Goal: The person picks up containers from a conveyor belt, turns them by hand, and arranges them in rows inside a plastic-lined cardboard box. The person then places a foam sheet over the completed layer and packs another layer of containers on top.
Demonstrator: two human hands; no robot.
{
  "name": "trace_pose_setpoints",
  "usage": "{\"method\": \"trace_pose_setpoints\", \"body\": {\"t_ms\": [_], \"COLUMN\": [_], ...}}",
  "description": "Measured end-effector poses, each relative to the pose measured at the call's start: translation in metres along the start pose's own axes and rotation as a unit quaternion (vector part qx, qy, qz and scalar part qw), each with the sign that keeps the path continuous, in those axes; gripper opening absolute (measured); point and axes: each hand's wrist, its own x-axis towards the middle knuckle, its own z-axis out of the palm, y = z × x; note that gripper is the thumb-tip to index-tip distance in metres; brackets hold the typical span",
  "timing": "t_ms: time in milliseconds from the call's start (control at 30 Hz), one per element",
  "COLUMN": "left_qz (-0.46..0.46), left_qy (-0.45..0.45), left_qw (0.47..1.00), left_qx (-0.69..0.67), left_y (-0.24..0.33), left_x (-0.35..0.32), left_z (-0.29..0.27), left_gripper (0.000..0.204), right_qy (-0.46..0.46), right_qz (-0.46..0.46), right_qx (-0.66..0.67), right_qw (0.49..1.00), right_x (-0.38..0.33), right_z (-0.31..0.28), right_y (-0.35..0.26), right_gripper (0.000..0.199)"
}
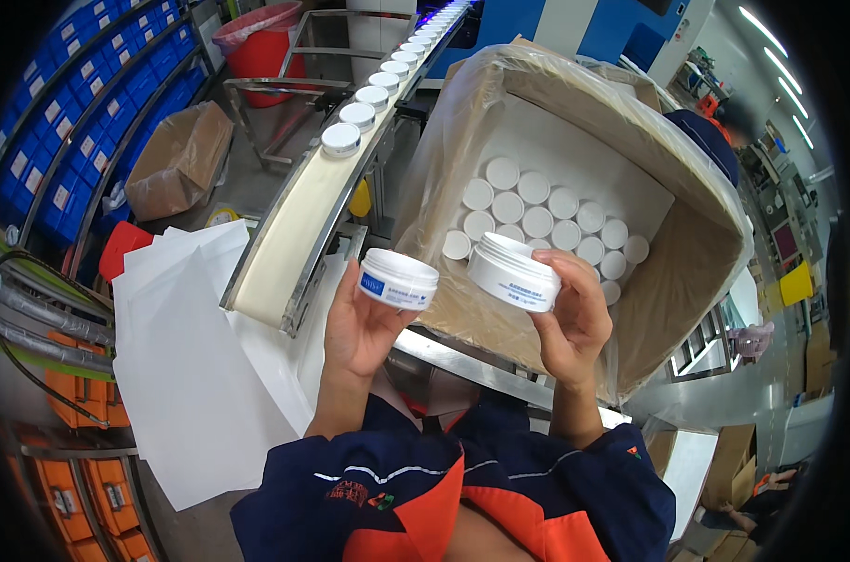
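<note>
My left hand (361, 328) is closed around a white round jar (399, 279) with a blue printed patch on its side. In my right hand (575, 323) is a second white jar (514, 272), tilted, with small blue print. Both jars show a threaded rim and no screwed-on lid; their insides cannot be made out. The two are held apart, side by side at chest height. Beyond them stands a large carton (668, 244) lined with clear plastic, and several white jars (537, 222) sit in rows on a white sheet inside it.
A conveyor belt (289, 225) at the left carries a line of white jars (340, 140). White paper sheets (191, 375) lie beside it. Farther left are an open cardboard box (179, 159), blue bins (64, 122) and a red bucket (266, 61). Another person (706, 140) is beyond the carton.
</note>
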Motion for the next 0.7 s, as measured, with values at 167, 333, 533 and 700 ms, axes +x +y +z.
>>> {"method": "trace_pose_setpoints", "body": {"t_ms": [167, 333, 533, 700], "left_qz": [-0.005, 0.003, 0.036, 0.031], "left_qy": [-0.013, 0.001, 0.039, 0.002], "left_qw": [1.0, 1.0, 0.996, 0.994], "left_qx": [-0.006, 0.026, 0.076, 0.108], "left_y": [-0.008, -0.019, -0.026, -0.031], "left_x": [0.001, 0.01, 0.03, 0.056], "left_z": [0.005, 0.011, 0.007, 0.005], "left_gripper": [0.069, 0.073, 0.073, 0.075], "right_qy": [0.011, 0.079, 0.185, 0.196], "right_qz": [0.019, 0.047, 0.244, 0.268], "right_qx": [0.015, 0.018, -0.061, -0.151], "right_qw": [1.0, 0.996, 0.95, 0.931], "right_x": [-0.003, -0.005, 0.021, 0.059], "right_z": [0.002, -0.002, -0.064, -0.059], "right_y": [0.002, 0.03, 0.195, 0.332], "right_gripper": [0.055, 0.054, 0.043, 0.041]}}
